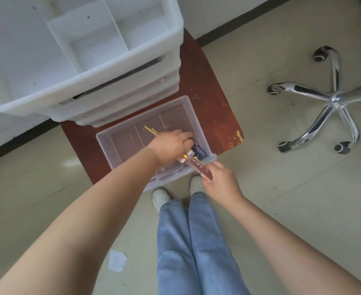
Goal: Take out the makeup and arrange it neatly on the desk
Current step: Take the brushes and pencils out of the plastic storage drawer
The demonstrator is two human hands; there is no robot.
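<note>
Right hand [221, 181] grips dark-red printed tube [201, 168] at clear plastic drawer's [193, 111] 5 o'clock corner; left hand [170, 145] clutches gold-trimmed items inside. Extraction underway; nothing arranged.

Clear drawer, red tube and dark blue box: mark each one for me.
Clear drawer [103, 139], head view, on its left wall.
Red tube [198, 167], head view, on the printed middle, above the right hand's grip.
Dark blue box [199, 152], head view, on its labelled top face.

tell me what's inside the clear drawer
Inside the clear drawer: thin gold sticks, a dark blue box, and the left hand gripping a white and gold tube. The hand covers whatever lies beneath.
</note>
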